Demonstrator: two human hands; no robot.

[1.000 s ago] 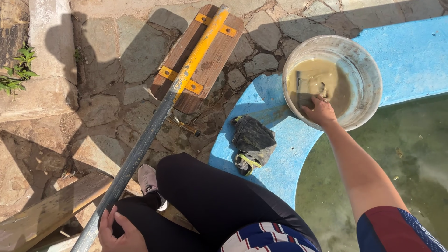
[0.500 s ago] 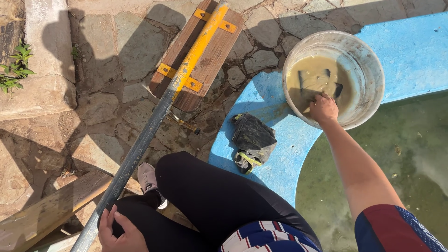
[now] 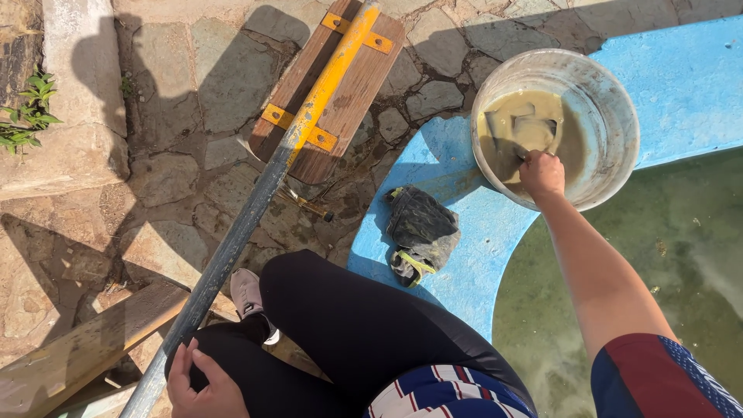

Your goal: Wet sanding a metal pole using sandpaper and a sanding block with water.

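Left hand (image 3: 203, 381), near left, curls loosely around the grey pole (image 3: 232, 240) of a wooden float (image 3: 329, 89) lying on the stone paving (image 3: 178, 108). Dark gloves (image 3: 420, 232) rest on the blue ledge (image 3: 681, 85). Right hand (image 3: 542, 174), far right, grips a tool in the mud-filled white bucket (image 3: 611, 116).

Bucket (image 3: 611, 101) mouth open from above; right hand (image 3: 542, 174) occupies near side. Blue ledge (image 3: 681, 85) bare right of bucket, dark glove (image 3: 420, 232) lying on left part. Long pole (image 3: 255, 201) bars paving diagonally; bent knee blocks near side
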